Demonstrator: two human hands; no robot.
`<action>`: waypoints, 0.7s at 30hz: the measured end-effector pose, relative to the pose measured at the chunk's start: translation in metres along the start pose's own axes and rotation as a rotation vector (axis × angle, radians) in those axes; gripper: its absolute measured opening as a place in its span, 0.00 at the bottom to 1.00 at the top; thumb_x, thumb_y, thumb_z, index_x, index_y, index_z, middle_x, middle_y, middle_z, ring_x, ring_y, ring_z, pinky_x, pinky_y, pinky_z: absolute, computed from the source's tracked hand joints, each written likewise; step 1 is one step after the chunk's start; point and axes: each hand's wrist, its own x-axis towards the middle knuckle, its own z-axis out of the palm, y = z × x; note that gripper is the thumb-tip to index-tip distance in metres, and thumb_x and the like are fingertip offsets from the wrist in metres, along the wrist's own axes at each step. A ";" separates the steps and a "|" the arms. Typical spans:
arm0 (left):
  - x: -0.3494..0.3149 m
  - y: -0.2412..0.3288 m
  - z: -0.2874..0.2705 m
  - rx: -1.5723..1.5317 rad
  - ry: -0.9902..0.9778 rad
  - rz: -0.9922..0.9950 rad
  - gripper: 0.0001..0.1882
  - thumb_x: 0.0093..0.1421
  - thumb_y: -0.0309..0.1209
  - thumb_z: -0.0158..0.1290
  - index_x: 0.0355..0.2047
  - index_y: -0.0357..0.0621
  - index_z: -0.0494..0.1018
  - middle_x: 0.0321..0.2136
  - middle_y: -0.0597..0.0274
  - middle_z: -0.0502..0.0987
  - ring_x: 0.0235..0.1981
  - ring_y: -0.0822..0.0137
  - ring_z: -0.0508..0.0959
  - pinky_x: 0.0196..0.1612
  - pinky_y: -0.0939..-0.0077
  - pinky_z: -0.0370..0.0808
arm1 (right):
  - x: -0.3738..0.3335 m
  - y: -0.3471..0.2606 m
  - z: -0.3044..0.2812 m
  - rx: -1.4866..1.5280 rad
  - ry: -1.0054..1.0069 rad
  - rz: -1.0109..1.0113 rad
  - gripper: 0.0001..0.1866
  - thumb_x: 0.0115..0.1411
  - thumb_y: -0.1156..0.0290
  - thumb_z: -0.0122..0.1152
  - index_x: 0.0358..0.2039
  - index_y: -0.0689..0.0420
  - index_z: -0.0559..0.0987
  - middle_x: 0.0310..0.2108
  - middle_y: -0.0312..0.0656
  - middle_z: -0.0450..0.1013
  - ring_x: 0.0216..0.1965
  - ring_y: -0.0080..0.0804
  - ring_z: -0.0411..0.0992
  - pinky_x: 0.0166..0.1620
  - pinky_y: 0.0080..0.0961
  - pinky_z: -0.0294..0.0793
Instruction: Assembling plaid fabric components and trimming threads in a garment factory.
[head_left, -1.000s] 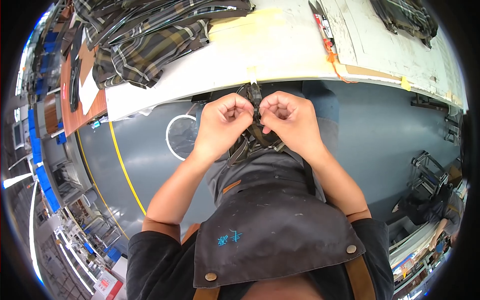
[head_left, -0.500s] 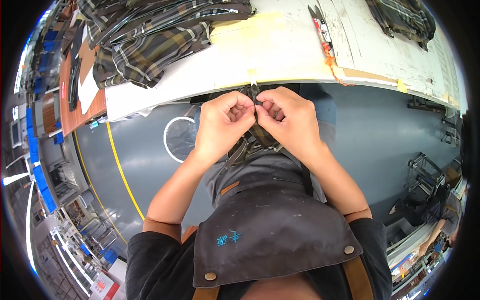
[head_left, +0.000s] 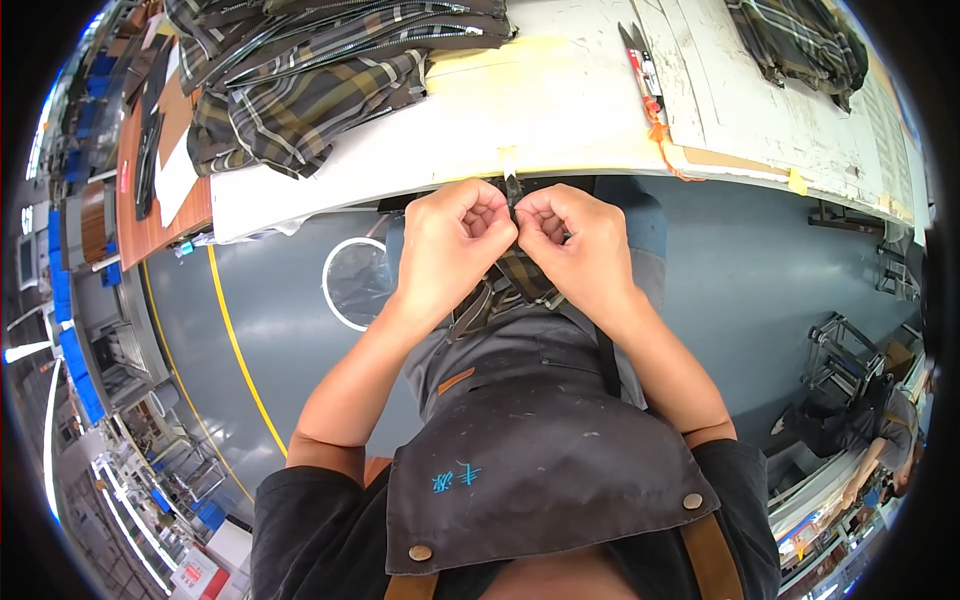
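Close together just below the table's front edge, my left hand point(head_left: 450, 245) and my right hand point(head_left: 582, 240) both pinch with curled fingers. Between them runs a narrow dark fabric strip point(head_left: 513, 188), its upper end close to a pale tab at the table edge. What lies right under the fingertips is too small to make out. A brown and olive plaid garment point(head_left: 523, 276) hangs below the hands, partly over my lap; my hands and wrists hide some of it.
The white worktable point(head_left: 580, 100) carries a pile of plaid garments with zippers point(head_left: 300, 105) at left. Thread snips point(head_left: 642, 70) with an orange cord point(head_left: 658, 133) lie at centre right, another plaid bundle point(head_left: 805, 45) at far right. A white-rimmed clear bag point(head_left: 330, 290) is below left.
Both hands keep their pinch on the dark strip, with only slight finger movement. The view has shifted a little; the pile and snips lie as before.
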 end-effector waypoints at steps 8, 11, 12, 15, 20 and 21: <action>-0.001 -0.007 0.003 -0.307 -0.011 -0.194 0.01 0.50 0.18 0.51 0.25 0.35 0.72 0.19 0.69 0.73 0.20 0.85 0.69 0.22 0.91 0.65 | 0.002 0.000 0.000 0.067 0.017 0.060 0.07 0.44 0.81 0.60 0.27 0.62 0.75 0.21 0.41 0.73 0.20 0.26 0.73 0.24 0.19 0.72; -0.001 -0.004 0.003 -0.169 0.002 -0.059 0.02 0.50 0.18 0.50 0.25 0.35 0.72 0.19 0.69 0.73 0.20 0.85 0.69 0.23 0.91 0.65 | 0.008 -0.001 -0.002 -0.129 0.043 -0.137 0.06 0.43 0.80 0.60 0.26 0.62 0.75 0.21 0.40 0.73 0.19 0.26 0.72 0.24 0.19 0.72; 0.000 -0.003 0.002 -0.116 -0.010 -0.013 0.02 0.51 0.17 0.50 0.25 0.34 0.72 0.19 0.69 0.72 0.20 0.85 0.69 0.23 0.91 0.65 | 0.011 0.001 -0.003 -0.231 0.039 -0.238 0.06 0.43 0.80 0.61 0.25 0.62 0.75 0.20 0.40 0.72 0.19 0.26 0.72 0.24 0.19 0.72; 0.002 -0.005 -0.003 -0.099 -0.044 -0.027 0.01 0.51 0.18 0.51 0.25 0.34 0.72 0.20 0.70 0.73 0.21 0.85 0.69 0.23 0.91 0.66 | 0.011 -0.001 -0.001 -0.210 0.049 -0.239 0.05 0.43 0.80 0.61 0.24 0.62 0.76 0.20 0.39 0.72 0.18 0.26 0.72 0.24 0.19 0.72; 0.001 -0.009 0.002 -0.283 0.008 -0.152 0.01 0.50 0.18 0.52 0.25 0.34 0.72 0.19 0.70 0.72 0.20 0.85 0.68 0.23 0.91 0.65 | 0.008 0.006 0.002 0.207 0.018 0.157 0.04 0.43 0.80 0.61 0.23 0.61 0.76 0.19 0.40 0.72 0.19 0.27 0.72 0.24 0.19 0.72; 0.000 -0.007 0.003 -0.200 0.048 -0.112 0.01 0.50 0.19 0.52 0.25 0.34 0.72 0.19 0.70 0.72 0.20 0.85 0.68 0.23 0.91 0.65 | 0.007 0.002 0.001 0.136 0.036 0.096 0.04 0.44 0.80 0.61 0.23 0.62 0.76 0.20 0.41 0.72 0.19 0.26 0.72 0.24 0.19 0.72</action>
